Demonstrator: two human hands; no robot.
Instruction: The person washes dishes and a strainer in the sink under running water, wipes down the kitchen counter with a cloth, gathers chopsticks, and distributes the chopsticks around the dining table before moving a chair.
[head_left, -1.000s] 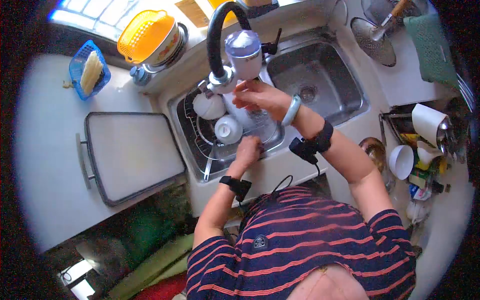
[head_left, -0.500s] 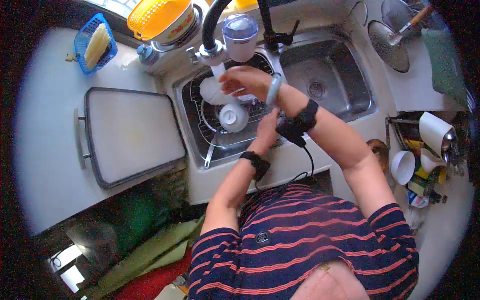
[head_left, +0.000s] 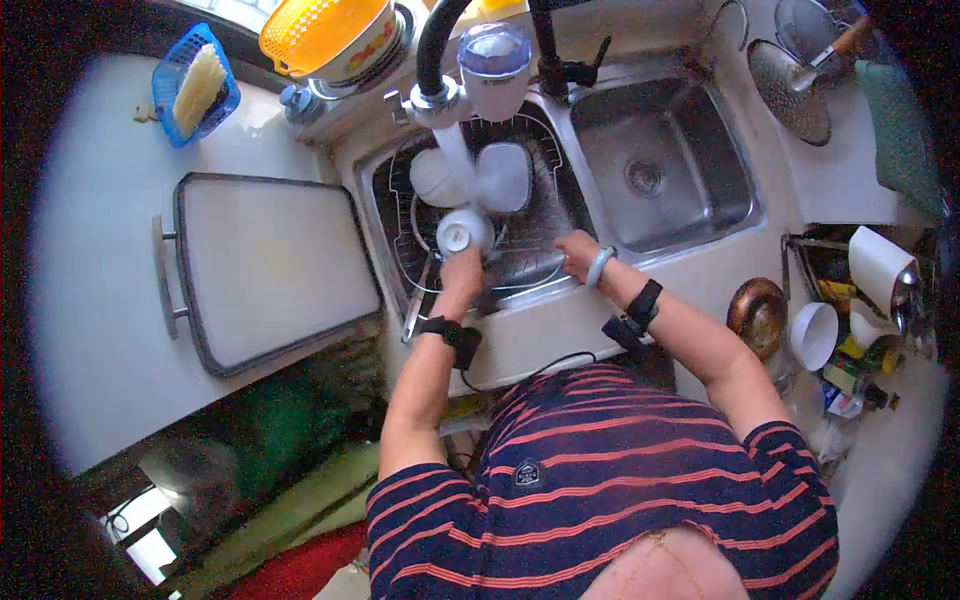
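Note:
My left hand (head_left: 463, 278) is at the near side of a small white bowl (head_left: 458, 237), its fingers closed on the rim. The bowl lies upside down in a wire rack (head_left: 540, 215) inside the left sink basin. My right hand (head_left: 578, 252) hovers at the rack's right near edge with curled fingers; whether anything is in them is hidden. Behind the bowl are a round white bowl (head_left: 434, 178) and a rounded-square white dish (head_left: 505, 180). Above them is the black faucet (head_left: 432, 60) with a clear-topped white filter (head_left: 495, 75).
The right sink basin (head_left: 640, 150) is beside the rack. On the left counter are a white cutting board (head_left: 275, 270) and a blue basket (head_left: 222, 95). A yellow-orange colander (head_left: 310, 35) stands behind. A pan lid (head_left: 790, 95) lies at the right, and a cable (head_left: 540, 368) hangs before me.
My right hand has pulled back from under the faucet towards the rack's right edge, uncovering the rounded-square dish. My left hand has moved left onto the small bowl.

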